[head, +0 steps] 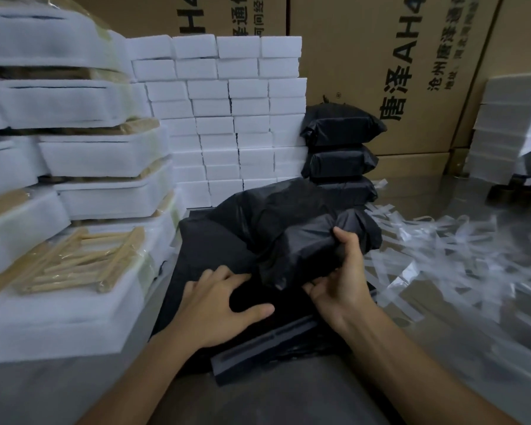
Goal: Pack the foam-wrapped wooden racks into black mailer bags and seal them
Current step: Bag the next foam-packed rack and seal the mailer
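A filled black mailer bag (316,240) lies tilted on a pile of flat black bags (209,246) in front of me. My right hand (344,271) grips its near end, thumb on top and fingers underneath. My left hand (218,299) rests flat with spread fingers on the flat black bags, just left of the package. At the left, a wooden rack (83,259) lies in white foam (59,314) on top of a stack of foam-wrapped racks (74,154). Three sealed black packages (341,148) are stacked behind.
A wall of white foam blocks (227,118) rises at the back centre. Large printed cardboard boxes (396,56) stand behind it. Several clear peel-off strips (442,256) litter the floor at the right. More foam pieces (509,130) are piled at the far right.
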Available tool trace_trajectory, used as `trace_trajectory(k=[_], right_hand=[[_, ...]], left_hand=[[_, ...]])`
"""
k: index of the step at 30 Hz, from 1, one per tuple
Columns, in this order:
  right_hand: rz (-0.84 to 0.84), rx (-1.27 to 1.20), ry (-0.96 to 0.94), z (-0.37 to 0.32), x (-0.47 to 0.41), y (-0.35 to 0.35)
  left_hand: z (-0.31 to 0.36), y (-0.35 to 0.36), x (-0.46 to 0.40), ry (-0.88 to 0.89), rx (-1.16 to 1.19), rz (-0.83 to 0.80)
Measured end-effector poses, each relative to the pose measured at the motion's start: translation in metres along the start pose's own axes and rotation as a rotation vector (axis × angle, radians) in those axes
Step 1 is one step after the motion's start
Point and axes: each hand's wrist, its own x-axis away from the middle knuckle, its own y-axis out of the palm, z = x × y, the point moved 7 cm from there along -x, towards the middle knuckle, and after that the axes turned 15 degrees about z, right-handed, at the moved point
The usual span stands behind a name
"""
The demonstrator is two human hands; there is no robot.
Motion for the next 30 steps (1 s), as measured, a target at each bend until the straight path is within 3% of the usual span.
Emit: trace_trajectory(k=[6, 15, 24, 30], right_hand=[[0.032, -0.195, -0.169, -0.062, -0.018, -0.005], [-0.007, -0.386, -0.347, -0.166, -0.072, 0.062], [-0.047, -0.150, -0.345, -0.223, -0.159, 0.138], [0.205, 0.088, -0.403, -0.245, -0.195, 0.146]], left_hand=[[0.013, 0.020, -0.025, -0.032, -0.236, 0.152], [0.011, 0.021, -0.024, -0.032, -0.219, 0.188], [0.013, 0.017, -0.034, -0.044, -0.243, 0.165], [0.013, 0.024, -0.045, -0.071, -0.293, 0.109]])
